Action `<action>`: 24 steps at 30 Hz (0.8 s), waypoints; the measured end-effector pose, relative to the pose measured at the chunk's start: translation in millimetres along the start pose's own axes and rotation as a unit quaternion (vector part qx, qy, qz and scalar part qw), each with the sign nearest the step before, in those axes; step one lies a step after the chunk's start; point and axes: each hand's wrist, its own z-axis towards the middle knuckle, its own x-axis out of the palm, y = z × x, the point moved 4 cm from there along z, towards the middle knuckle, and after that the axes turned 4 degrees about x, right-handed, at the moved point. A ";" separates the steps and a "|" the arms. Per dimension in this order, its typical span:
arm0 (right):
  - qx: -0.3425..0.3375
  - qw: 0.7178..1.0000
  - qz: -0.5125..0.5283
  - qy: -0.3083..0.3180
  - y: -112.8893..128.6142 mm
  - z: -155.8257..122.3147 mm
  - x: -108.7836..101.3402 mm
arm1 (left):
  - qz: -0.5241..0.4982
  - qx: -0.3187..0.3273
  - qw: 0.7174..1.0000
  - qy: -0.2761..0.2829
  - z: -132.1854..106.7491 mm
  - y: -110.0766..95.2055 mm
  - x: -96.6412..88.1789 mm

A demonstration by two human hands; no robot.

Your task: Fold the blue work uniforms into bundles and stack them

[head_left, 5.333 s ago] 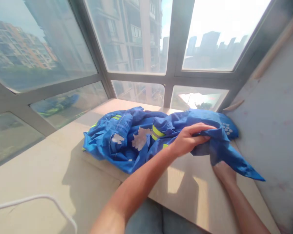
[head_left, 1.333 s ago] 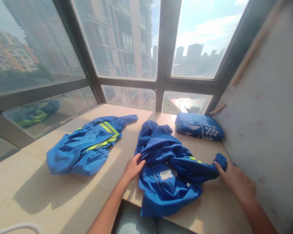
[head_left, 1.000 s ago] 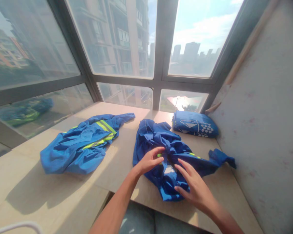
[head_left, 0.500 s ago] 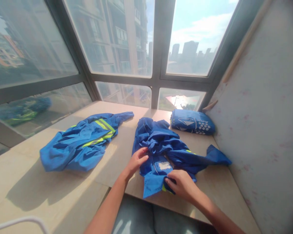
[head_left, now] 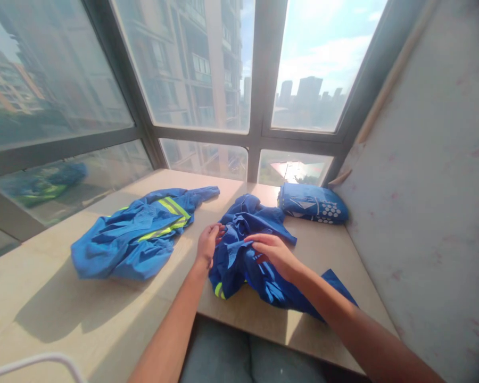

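Observation:
A crumpled blue work jacket (head_left: 239, 266) with a yellow-green reflective band at its lower left lies in front of me. My left hand (head_left: 209, 242) is at its left side, fingers curled against the cloth. Over the middle of the garment, my right hand (head_left: 273, 252) pinches a raised fold between thumb and fingers. One sleeve stretches to the right, passing partly under my right forearm. To the left lies a second blue garment (head_left: 123, 239) with yellow and grey reflective stripes, apart from both hands.
A rolled or folded blue bundle (head_left: 313, 203) with white printing sits at the back right by the wall. The pale tabletop (head_left: 143, 308) meets windows behind. A white curved cable or tube (head_left: 35, 359) shows at the lower left.
Both hands have moved up and away from the front edge. The right hand has carried the jacket's near part over its middle, and the pale label patch no longer shows.

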 end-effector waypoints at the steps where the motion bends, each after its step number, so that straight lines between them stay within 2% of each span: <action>1: -0.007 1.000 0.018 -0.008 4.6 4.9 -5.2 | 0.021 0.018 0.999 -0.029 -4.5 -2.8 -9.1; 3: -0.016 0.998 0.047 -0.024 12.0 13.7 -14.2 | 0.066 0.066 0.993 -0.073 -21.6 -11.6 -22.9; 5: -0.024 0.997 0.070 -0.038 17.8 20.5 -19.2 | 0.108 0.108 0.985 -0.082 -46.9 -21.4 -26.1; 7: -0.037 0.995 0.084 -0.042 22.2 25.2 -18.2 | 0.146 0.130 0.980 -0.034 -75.1 -28.5 -16.1; 10: -0.061 0.995 0.075 -0.031 25.3 29.9 -7.4 | 0.213 0.151 0.963 0.073 -111.3 -30.7 12.6; 12: -0.089 0.994 0.050 -0.026 25.9 32.1 1.5 | 0.265 0.166 0.944 0.101 -124.3 -26.5 29.3; 16: -0.159 0.987 -0.016 -0.035 28.6 33.4 12.4 | 0.314 0.154 0.932 0.091 -120.9 -7.3 46.2; 19: -0.160 0.986 -0.036 -0.029 29.6 31.4 11.5 | 0.318 0.143 0.934 0.083 -110.3 7.8 48.5; 21: -0.146 0.988 -0.046 -0.035 28.7 29.4 4.6 | 0.331 0.150 0.927 0.096 -108.1 15.5 47.4; 24: -0.133 0.985 -0.073 -0.078 23.7 27.0 -15.4 | 0.354 0.157 0.910 0.149 -115.1 24.6 43.2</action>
